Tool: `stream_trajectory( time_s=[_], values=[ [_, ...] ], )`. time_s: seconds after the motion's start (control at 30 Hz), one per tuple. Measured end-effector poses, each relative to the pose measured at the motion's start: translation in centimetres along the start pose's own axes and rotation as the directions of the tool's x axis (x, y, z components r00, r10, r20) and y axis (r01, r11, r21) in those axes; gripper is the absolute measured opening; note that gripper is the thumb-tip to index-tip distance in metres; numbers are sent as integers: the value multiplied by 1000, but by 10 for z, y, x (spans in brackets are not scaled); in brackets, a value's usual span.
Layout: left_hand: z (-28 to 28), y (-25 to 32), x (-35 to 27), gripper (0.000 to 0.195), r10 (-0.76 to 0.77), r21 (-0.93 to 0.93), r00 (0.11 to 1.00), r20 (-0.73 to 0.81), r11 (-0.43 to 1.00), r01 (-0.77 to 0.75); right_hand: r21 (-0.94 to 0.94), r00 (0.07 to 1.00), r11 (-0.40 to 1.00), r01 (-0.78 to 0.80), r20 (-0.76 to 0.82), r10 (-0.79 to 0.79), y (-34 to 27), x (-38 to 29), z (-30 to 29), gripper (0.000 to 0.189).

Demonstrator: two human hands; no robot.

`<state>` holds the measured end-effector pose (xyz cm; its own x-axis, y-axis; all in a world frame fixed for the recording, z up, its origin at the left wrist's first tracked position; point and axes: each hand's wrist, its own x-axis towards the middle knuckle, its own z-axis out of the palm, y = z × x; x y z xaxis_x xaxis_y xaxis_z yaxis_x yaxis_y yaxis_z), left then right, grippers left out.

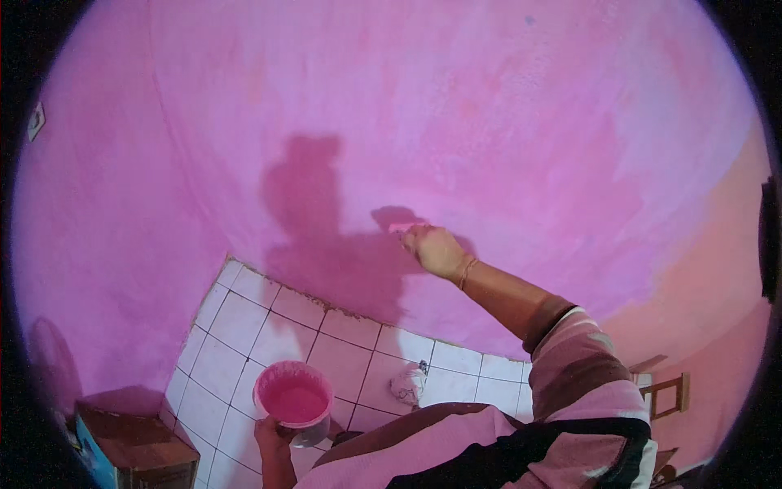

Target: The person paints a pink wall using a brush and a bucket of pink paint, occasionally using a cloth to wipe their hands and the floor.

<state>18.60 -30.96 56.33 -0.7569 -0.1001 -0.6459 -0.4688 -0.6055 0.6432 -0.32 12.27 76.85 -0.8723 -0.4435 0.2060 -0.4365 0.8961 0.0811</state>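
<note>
My right hand [435, 249] is closed around a small pink-coated tool, probably a paintbrush [400, 228], held at the pink-painted wall [489, 153]. My fingers hide most of the tool, and I cannot tell whether it touches the wall. Low on the left, my left hand [273, 431] grips the rim of a plastic bucket [261, 391]. Pink paint [296, 404] partly fills the bucket, which is above the white tiled floor. My shadow falls across the wall left of my right hand.
A cardboard box [156, 443] stands at the lower left. On the floor near the wall's foot lies a whitish bundle, perhaps a bag [408, 386]. Part of a wooden frame [672, 394] shows at the lower right. An electrical socket [36, 121] is on the left wall; salmon-coloured wall [702, 263] shows at right.
</note>
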Motion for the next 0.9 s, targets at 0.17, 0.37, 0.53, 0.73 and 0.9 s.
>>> stream_trajectory(
  time_s=[0.17,0.37,0.53,0.73,0.9],
  values=[
    [-46,22,20,28,41,93,987,-158,995,-26,382,954,914,-137,-196,225,1,57,-85,19],
    [-86,36,43,25,42,51,989,-139,998,-35,-161,629,978,-132,-777,-42,15,92,-228,13],
    [-71,54,39,22,109,216,987,-120,973,-81,-446,447,821,-356,-853,-269,11,123,-261,10],
    [-116,33,67,23,201,244,980,2,950,-195,-474,920,842,-258,-388,64,3,110,-72,41],
    [-121,56,57,25,169,211,986,-10,964,-163,-85,999,995,-46,-29,43,-43,99,56,20]
  ],
)
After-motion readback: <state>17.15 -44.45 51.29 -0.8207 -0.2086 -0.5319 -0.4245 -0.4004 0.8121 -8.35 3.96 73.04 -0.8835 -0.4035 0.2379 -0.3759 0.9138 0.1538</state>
